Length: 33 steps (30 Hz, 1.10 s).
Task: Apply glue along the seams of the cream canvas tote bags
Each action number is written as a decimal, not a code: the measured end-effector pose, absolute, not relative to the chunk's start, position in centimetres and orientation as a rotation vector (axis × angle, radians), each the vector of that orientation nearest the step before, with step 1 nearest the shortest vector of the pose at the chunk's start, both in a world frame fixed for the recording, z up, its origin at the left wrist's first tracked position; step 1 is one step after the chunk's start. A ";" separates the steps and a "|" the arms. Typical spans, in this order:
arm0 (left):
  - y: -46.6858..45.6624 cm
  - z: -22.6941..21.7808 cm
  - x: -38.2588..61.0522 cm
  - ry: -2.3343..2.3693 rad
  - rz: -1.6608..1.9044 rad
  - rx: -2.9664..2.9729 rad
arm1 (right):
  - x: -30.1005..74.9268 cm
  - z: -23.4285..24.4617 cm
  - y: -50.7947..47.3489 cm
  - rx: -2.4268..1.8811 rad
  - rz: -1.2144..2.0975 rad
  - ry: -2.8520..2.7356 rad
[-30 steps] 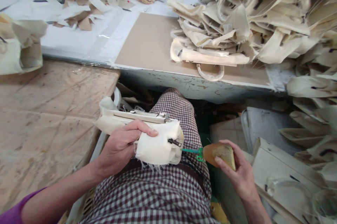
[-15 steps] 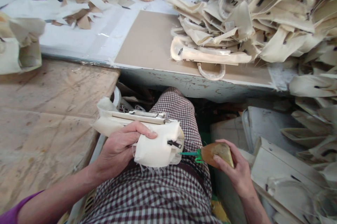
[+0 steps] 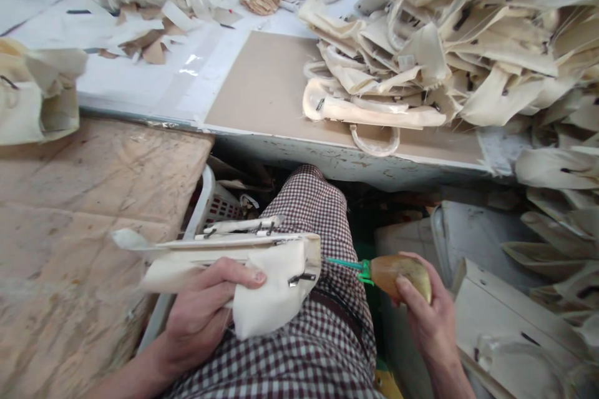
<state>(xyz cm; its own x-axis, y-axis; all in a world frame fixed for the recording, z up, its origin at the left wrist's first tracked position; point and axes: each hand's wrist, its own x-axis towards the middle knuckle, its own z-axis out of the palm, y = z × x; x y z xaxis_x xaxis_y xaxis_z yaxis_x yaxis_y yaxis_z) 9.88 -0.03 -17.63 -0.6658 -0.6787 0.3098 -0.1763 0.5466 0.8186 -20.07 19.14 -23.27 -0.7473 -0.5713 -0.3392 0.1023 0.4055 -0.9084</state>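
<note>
My left hand (image 3: 199,315) grips a cream fabric bag piece (image 3: 262,274) with a zipper along its top edge, held over my lap in checked cloth. My right hand (image 3: 423,318) is closed round a small amber squeeze bottle (image 3: 397,271). Its green nozzle (image 3: 346,263) points left and nearly touches the bag's right end. A black zipper pull (image 3: 299,278) hangs at that end.
A heap of cream bags (image 3: 449,43) covers the table's right side, on a cardboard sheet (image 3: 266,83). A stained board (image 3: 84,199) lies to my left, a white basket (image 3: 208,202) beside my knee. More bag pieces (image 3: 552,211) pile at the right.
My left hand has tilted the bag flatter and lowered it, so its zipper edge now faces up. The bottle's nozzle has come closer to the bag's end.
</note>
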 end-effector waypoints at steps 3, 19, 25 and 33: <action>-0.8 -17.4 8.9 -2.160 -0.983 0.627 | -19.8 -22.6 17.9 -0.477 -1.225 2.087; -1.5 -16.9 8.8 -2.140 -1.030 0.702 | -19.2 -22.5 17.1 -0.376 -1.070 1.925; -1.0 -16.7 9.1 -2.160 -1.003 0.623 | -17.9 -21.7 17.7 -0.175 -1.198 1.778; -0.5 -16.8 9.9 -2.198 -1.063 0.660 | -15.8 -20.6 18.8 -0.081 -1.307 1.645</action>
